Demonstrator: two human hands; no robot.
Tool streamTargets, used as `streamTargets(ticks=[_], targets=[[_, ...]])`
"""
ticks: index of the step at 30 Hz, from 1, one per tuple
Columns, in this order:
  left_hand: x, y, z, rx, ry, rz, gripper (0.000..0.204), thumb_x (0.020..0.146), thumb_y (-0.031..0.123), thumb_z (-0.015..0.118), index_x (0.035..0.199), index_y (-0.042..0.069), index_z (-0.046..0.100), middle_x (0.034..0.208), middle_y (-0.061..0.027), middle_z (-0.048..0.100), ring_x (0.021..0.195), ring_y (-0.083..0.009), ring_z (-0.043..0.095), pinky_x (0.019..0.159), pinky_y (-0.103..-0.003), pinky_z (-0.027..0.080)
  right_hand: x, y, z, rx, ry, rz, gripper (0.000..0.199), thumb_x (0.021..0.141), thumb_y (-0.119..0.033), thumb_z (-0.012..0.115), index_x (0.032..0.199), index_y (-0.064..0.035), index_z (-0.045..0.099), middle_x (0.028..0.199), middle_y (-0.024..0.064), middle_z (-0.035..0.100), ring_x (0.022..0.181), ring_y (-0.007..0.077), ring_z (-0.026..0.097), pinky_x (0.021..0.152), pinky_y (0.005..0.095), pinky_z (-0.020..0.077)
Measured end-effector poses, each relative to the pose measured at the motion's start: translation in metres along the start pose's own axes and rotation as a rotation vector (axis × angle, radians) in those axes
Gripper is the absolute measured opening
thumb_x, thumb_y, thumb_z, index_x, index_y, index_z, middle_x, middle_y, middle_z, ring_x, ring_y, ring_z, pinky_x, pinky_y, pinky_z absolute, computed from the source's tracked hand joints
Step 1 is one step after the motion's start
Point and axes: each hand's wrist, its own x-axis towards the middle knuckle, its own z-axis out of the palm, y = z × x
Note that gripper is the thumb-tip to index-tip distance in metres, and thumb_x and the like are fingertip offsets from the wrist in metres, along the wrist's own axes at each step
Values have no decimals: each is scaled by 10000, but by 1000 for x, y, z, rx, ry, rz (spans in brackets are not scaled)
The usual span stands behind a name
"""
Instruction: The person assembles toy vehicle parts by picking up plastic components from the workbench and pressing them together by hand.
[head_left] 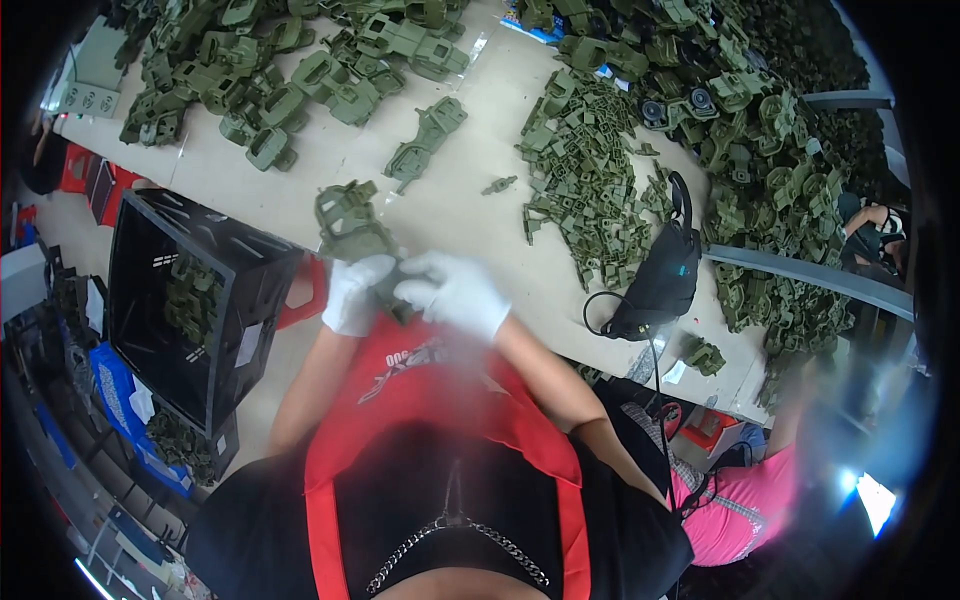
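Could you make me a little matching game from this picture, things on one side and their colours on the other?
Things:
1. crate
2. gloves on the left hand and right hand
3. plastic part held in both hands
4. pouch on the table

Colours:
A. white
B. olive green
C. black, open-topped, beside the table
D. black with a cord

Pairs: 1-C, 2-A, 3-B, 4-D

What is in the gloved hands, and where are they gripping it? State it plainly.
Both hands, left hand and right hand, grip one olive-green plastic part at its lower end; its upper end sticks out above the fingers.
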Motion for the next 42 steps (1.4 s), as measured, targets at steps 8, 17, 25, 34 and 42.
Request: streamTargets(ticks=[8,17,25,34,42], targets=[[-2,26,-8,-17,4,52,566,877,341,667,1327,101,423,1162,-88,573,979,-217,612,804,-394,561,210,61,25,-131,714,101,472,798,-351,664,1122,-10,626,1089,207,651,985,380,626,876,429,490],[13,21,8,26,-98,34,668,836,473,663,1293,39,442,1118,-95,586,993,-204,593,856,-357,500,38,-44,-76,82,125,-249,267,833,-116,665,1095,-65,649,894,88,679,758,149,637,699,282,519],[14,19,62,172,-211,82,892,734,716,635,1286,37,459,1067,-65,600,932,-170,609,813,-311,512,-5,-56,-57,-245,433,-480,189,839,-154,620,1027,-130,621,877,130,661,748,324,654,681,427,540],[5,39,91,95,-326,145,537,729,172,690,1207,19,501,1034,-86,598,906,-189,609,809,-318,502,2,-59,-63,-34,382,-594,392,803,-202,695,1174,-111,606,927,114,676,751,239,666,705,324,534],[12,37,100,39,-402,296,468,795,261,604,1162,-6,493,995,-123,582,876,-219,591,813,-357,516,-41,-55,-60,463,19,-14,726,799,-199,773,1394,1,407,1087,153,629,995,178,601,830,324,513]])
